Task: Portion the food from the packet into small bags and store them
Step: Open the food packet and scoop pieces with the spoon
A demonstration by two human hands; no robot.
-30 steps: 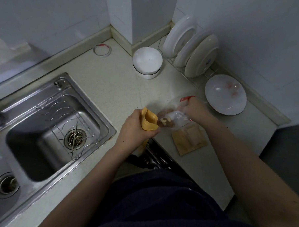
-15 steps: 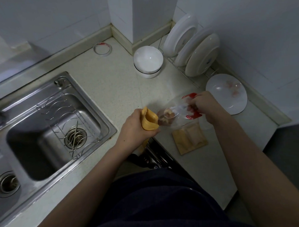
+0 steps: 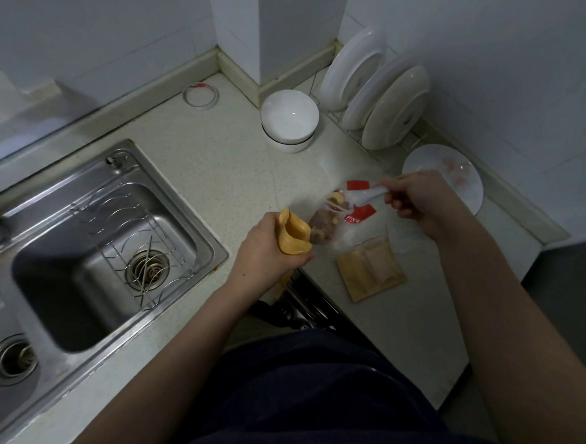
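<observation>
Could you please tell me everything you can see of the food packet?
The packet is a clear, thin plastic bag with red printed patches. The right hand grips its bunched upper end, so it slants down to the left over the counter. Brownish and pale pieces of food sit gathered in its lower end, right beside the open mouth of the yellow bag that the left hand holds. Whether packet and bag touch cannot be told.
</observation>
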